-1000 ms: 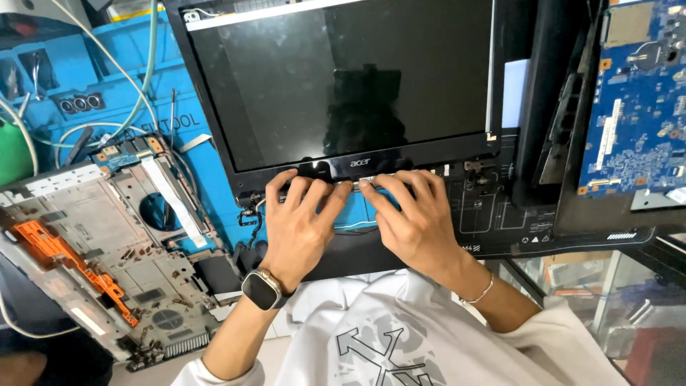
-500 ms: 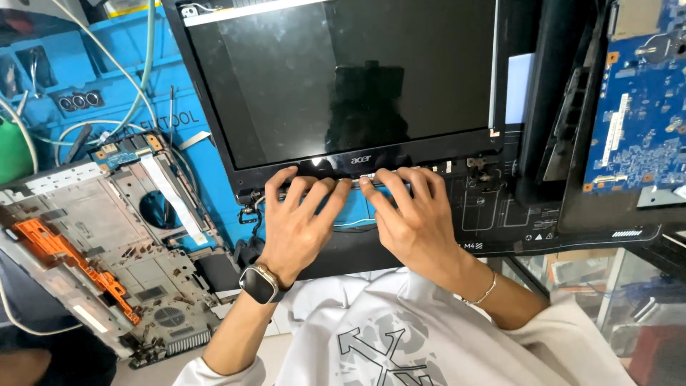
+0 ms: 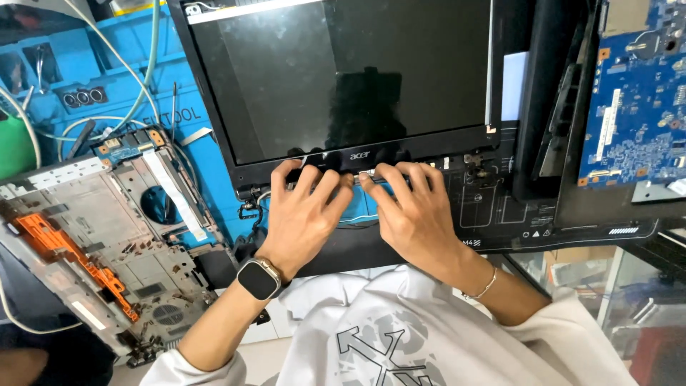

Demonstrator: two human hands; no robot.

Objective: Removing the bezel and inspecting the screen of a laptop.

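Note:
A black laptop screen assembly (image 3: 343, 78) lies flat on the blue work mat (image 3: 128, 78), its dark panel reflecting my silhouette. My left hand (image 3: 300, 214), with a smartwatch (image 3: 259, 277) on the wrist, presses its fingertips on the bottom edge of the screen bezel (image 3: 357, 159). My right hand (image 3: 411, 214), wearing a thin bracelet, sits beside it with fingertips on the same bezel edge. The fingers of both hands are curled over that edge and hide part of it.
A stripped laptop base shell (image 3: 100, 243) with an orange part lies at the left. White and green cables (image 3: 136, 71) cross the mat. A blue circuit board (image 3: 636, 93) lies at the right, with black laptop covers (image 3: 550, 107) beside it.
Both hands stay on the bezel's bottom edge with only slight finger shifts. The view has drifted a little.

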